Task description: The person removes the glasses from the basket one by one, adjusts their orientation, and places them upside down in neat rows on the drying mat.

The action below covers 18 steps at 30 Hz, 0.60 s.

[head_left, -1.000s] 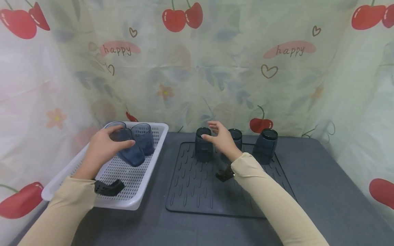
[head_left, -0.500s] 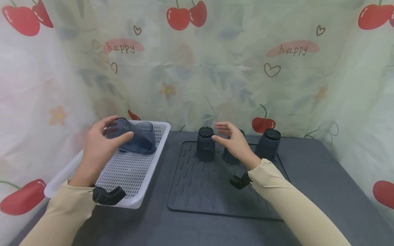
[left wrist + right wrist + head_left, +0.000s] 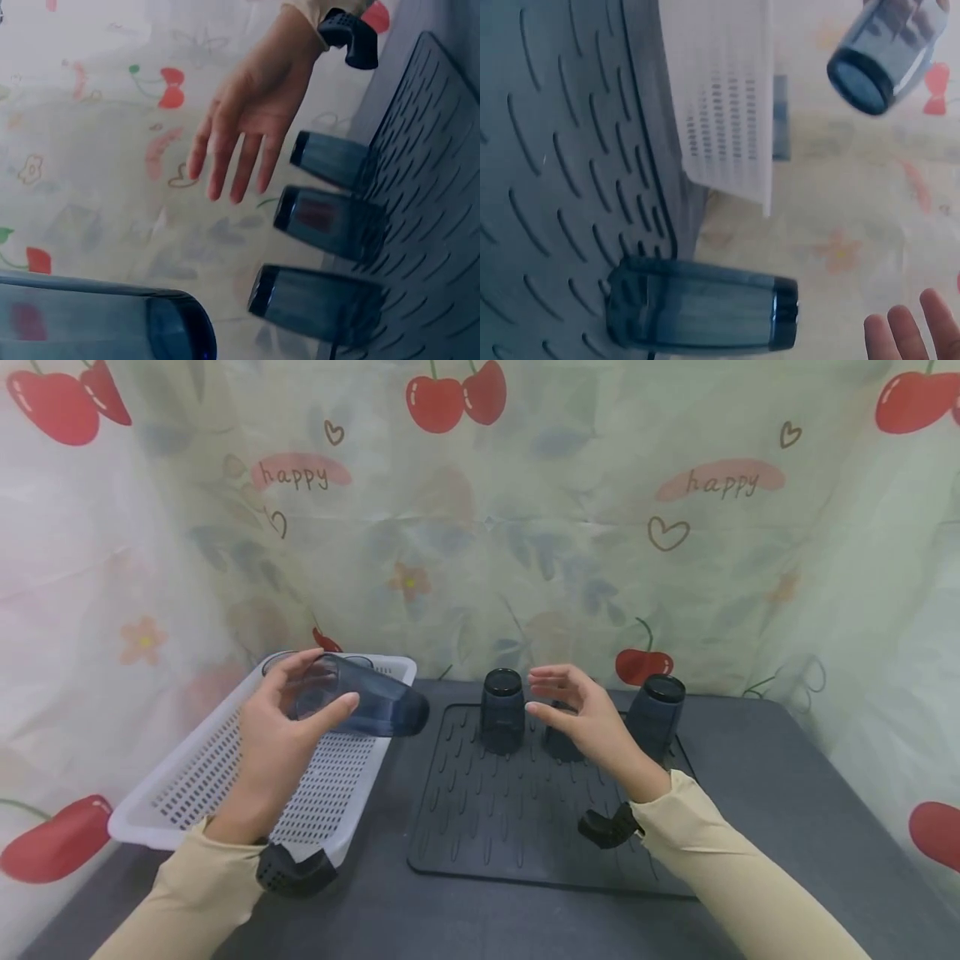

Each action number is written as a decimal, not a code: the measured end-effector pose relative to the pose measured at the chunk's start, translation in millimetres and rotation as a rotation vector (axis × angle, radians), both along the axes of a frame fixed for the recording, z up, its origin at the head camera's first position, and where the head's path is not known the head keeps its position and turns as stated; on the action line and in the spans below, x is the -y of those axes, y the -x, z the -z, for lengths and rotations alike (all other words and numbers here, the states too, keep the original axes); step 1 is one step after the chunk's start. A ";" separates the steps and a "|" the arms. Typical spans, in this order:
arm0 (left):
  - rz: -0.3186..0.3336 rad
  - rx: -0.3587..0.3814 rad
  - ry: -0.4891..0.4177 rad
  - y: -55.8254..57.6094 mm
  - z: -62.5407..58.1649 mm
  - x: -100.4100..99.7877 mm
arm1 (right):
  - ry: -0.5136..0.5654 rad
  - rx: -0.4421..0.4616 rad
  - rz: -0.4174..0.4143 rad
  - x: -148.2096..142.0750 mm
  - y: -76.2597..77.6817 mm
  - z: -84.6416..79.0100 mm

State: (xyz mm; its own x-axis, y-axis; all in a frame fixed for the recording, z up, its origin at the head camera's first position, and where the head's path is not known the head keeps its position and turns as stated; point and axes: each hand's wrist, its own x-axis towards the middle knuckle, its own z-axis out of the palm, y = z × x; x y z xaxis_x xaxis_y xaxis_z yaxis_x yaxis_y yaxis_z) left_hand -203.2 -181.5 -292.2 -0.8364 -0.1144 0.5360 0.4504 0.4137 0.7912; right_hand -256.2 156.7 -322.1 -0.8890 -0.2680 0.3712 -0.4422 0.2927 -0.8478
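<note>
My left hand (image 3: 273,747) grips a blue drinking glass (image 3: 386,702) near its rim. The glass is tilted nearly on its side, its thick base pointing right, over the right rim of the white basket (image 3: 142,835). In the right wrist view that glass (image 3: 885,67) appears at the upper right. My right hand (image 3: 588,722) holds nothing; its fingers are loosely bent, just right of an upside-down glass (image 3: 502,718) on the black drying mat (image 3: 487,827). Behind that hand stands a second upturned glass (image 3: 561,743), partly hidden. A third glass (image 3: 658,714) stands farther right.
Behind the left hand, rims of other glasses (image 3: 360,661) show at the basket's far end, mostly hidden. The basket and mat lie on a dark grey table (image 3: 420,918). A printed curtain (image 3: 480,527) hangs behind and along both sides.
My left hand has lifted the glass from the basket, tipping it level and carrying it right over the rim. My right hand has drifted right, away from the leftmost mat glass.
</note>
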 end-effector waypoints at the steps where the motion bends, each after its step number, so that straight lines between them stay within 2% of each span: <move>1: 0.010 0.003 -0.008 -1.0 1.2 -3.2 | 0.004 -0.007 -0.013 1.1 -2.6 -0.1; 6: 0.075 0.021 -0.093 -4.8 7.9 -17.8 | 0.027 -0.011 -0.081 6.5 -10.7 3.0; 11: 0.140 0.036 -0.126 -5.3 16.3 -30.8 | 0.051 -0.003 -0.137 9.8 -14.4 9.9; 18: 0.247 0.102 -0.232 -6.4 24.8 -48.5 | 0.129 0.035 -0.255 14.5 -16.6 24.4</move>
